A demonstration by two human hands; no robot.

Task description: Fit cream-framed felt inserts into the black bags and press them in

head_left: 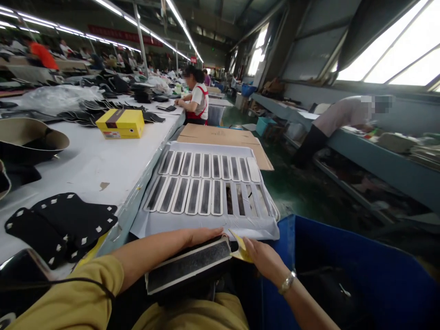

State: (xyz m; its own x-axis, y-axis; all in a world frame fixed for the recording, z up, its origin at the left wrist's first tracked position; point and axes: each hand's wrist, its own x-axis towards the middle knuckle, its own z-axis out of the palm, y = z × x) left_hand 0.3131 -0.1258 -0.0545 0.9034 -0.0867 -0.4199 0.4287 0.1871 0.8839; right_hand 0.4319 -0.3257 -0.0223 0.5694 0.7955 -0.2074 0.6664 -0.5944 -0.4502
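Note:
A black rectangular panel with a pale border point(192, 265) lies over my lap, seemingly on top of others like it. Along its far edge my left hand point(202, 235) rests with the fingers stretched out flat; the thumb is hidden. At the panel's right end, my right hand point(266, 257) pinches a thin, bent yellow piece point(243, 250), its material unclear. Just beyond my hands, two rows of similar dark, pale-edged panels point(186, 195) lie on a white-covered board point(206, 225). Several openings between bare strips show at the right of the near row.
A large blue bin point(294, 256) stands at my right. On the white table point(113, 167) to the left are a yellow box point(120, 123), black cut pieces point(74, 217) and plastic wrap. Cardboard point(216, 133) lies beyond the board. One co-worker sits ahead; another bends over the right bench.

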